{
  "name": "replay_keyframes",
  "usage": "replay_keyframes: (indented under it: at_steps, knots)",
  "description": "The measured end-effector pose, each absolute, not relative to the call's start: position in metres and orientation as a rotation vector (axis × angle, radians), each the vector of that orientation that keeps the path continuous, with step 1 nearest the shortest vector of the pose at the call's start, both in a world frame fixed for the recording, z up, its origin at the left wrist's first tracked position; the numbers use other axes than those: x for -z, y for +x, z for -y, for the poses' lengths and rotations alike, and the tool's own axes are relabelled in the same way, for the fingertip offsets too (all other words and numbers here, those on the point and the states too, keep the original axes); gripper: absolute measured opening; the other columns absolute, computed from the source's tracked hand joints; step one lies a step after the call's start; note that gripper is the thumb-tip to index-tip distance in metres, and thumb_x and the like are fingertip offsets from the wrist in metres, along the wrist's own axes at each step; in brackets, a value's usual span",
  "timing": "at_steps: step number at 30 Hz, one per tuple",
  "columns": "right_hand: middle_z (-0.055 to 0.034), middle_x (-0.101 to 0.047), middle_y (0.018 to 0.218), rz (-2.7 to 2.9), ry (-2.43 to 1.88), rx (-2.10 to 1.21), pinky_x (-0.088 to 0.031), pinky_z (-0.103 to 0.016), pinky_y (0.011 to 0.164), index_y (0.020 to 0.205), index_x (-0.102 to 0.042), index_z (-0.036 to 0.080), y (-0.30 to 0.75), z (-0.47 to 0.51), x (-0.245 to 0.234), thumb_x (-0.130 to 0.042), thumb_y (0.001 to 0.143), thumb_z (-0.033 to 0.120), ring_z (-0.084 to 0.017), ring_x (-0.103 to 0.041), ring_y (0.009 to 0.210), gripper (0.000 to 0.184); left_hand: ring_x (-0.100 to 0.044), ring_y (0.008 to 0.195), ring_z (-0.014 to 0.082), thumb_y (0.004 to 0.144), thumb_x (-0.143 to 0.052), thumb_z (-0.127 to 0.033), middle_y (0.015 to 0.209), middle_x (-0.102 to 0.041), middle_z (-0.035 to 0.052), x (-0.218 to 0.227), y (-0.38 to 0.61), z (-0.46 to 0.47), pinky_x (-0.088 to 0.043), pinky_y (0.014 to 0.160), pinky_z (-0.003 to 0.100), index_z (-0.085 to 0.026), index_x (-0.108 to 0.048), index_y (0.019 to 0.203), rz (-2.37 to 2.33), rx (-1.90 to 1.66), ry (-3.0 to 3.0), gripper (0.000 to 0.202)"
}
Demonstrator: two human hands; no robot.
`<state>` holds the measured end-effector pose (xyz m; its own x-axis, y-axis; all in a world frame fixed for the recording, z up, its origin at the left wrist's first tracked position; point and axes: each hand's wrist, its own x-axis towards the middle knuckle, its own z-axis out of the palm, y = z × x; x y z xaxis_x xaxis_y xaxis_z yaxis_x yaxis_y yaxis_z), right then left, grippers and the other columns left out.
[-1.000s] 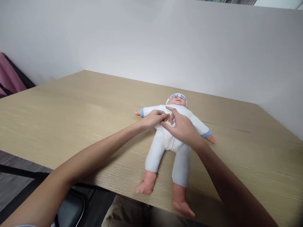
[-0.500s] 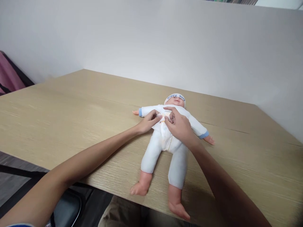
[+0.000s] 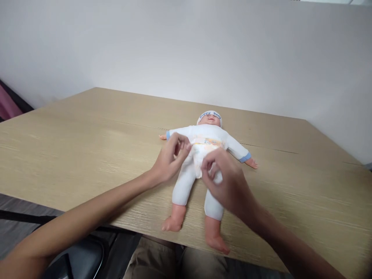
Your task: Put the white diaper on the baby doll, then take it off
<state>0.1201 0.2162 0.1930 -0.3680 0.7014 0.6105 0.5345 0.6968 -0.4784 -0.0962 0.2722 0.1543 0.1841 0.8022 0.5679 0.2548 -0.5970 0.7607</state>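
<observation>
A baby doll (image 3: 209,132) in a white suit with blue cuffs lies on its back on the table, feet towards me. Round its hips and belly is a white diaper (image 3: 200,152) with an orange and blue printed waistband. My left hand (image 3: 171,157) is over the doll's side at the left, fingers curled and thumb tip close to the index finger. Above the doll's leg at the right is my right hand (image 3: 223,176), likewise curled and slightly blurred. Nothing shows in either hand. The right hand hides part of the diaper and thigh.
The wooden table (image 3: 87,147) reaches back to a pale wall (image 3: 151,50). A dark chair (image 3: 84,257) stands below the front edge at left, beside my legs (image 3: 154,257). Something pink (image 3: 8,102) shows at the far left.
Both hands have come off the diaper's front and drawn back towards me, the left also outwards. The printed waistband now shows across the belly. The view has shifted slightly.
</observation>
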Motion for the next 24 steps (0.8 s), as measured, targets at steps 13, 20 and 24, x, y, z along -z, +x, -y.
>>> replay_keyframes:
  at_steps: [13,20,24]
  knots:
    - [0.0035,-0.068,0.071,2.151,-1.427,-0.384,-0.043,-0.031,0.063,0.109,-0.072,0.024,0.178,-0.206,-0.148,-0.067,0.105,0.038,-0.017,-0.060,0.058,0.016,-0.067,0.084,0.0230,0.103,-0.075,-0.052,0.085,-0.076,-0.0011,-0.138,-0.093,-0.244,-0.043,0.089,0.039,-0.024,-0.062,0.110,-1.096,-0.739,2.255,0.032]
    - [-0.0022,-0.072,0.088,2.217,-1.478,-0.103,-0.034,-0.033,0.063,0.090,-0.064,0.022,0.157,-0.209,-0.136,-0.062,0.110,0.036,-0.018,-0.062,0.068,0.025,-0.055,0.065,0.0193,0.102,-0.073,-0.059,0.067,-0.065,-0.0013,-0.131,-0.078,-0.262,-0.038,0.072,0.035,-0.024,-0.052,0.078,-1.225,-0.713,2.283,0.048]
    - [-0.0040,-0.074,0.098,2.195,-1.469,0.005,-0.032,-0.033,0.060,0.092,-0.067,0.023,0.155,-0.216,-0.132,-0.060,0.111,0.038,-0.018,-0.064,0.070,0.025,-0.057,0.070,0.0183,0.108,-0.068,-0.049,0.072,-0.065,-0.0023,-0.126,-0.082,-0.265,-0.042,0.082,0.036,-0.023,-0.056,0.081,-1.138,-0.790,2.348,0.039]
